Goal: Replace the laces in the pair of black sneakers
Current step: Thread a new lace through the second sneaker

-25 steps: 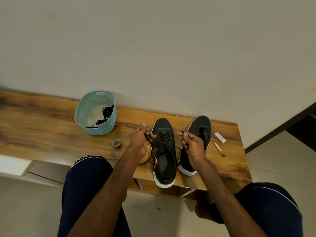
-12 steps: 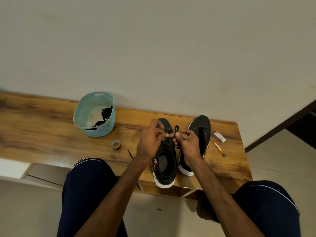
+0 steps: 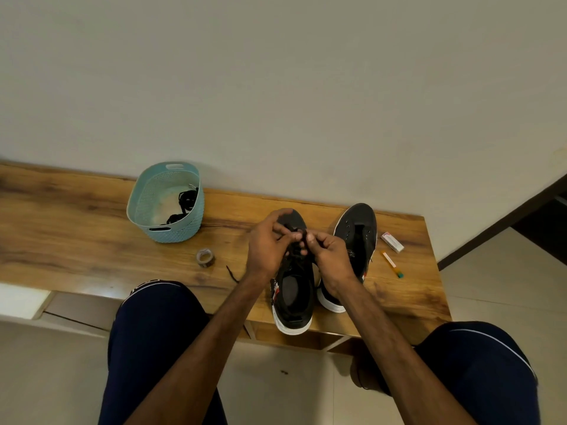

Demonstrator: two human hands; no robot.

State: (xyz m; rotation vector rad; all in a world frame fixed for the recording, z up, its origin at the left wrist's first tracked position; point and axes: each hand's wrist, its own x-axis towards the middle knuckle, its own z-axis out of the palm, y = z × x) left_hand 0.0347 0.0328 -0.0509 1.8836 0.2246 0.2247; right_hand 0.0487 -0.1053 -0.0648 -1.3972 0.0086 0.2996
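Observation:
Two black sneakers with white soles stand on the wooden bench (image 3: 76,240). The left sneaker (image 3: 293,296) carries a black lace (image 3: 296,256) through its eyelets. My left hand (image 3: 270,243) and my right hand (image 3: 329,256) meet above its tongue, and each pinches a strand of that lace between fingertips. A loose lace end (image 3: 232,273) trails on the bench left of the shoe. The right sneaker (image 3: 357,234) has bare eyelets and no lace; my right hand covers its heel part.
A teal basket (image 3: 184,228) with black laces (image 3: 185,200) inside stands at the back left by the wall. A tape roll (image 3: 205,257) lies in front of it. A small white box (image 3: 392,242) and an orange pen-like stick (image 3: 392,264) lie right of the shoes.
My hands went from spread apart with the lace pulled taut to close together over the left sneaker's tongue. The lace end now lies slack on the bench.

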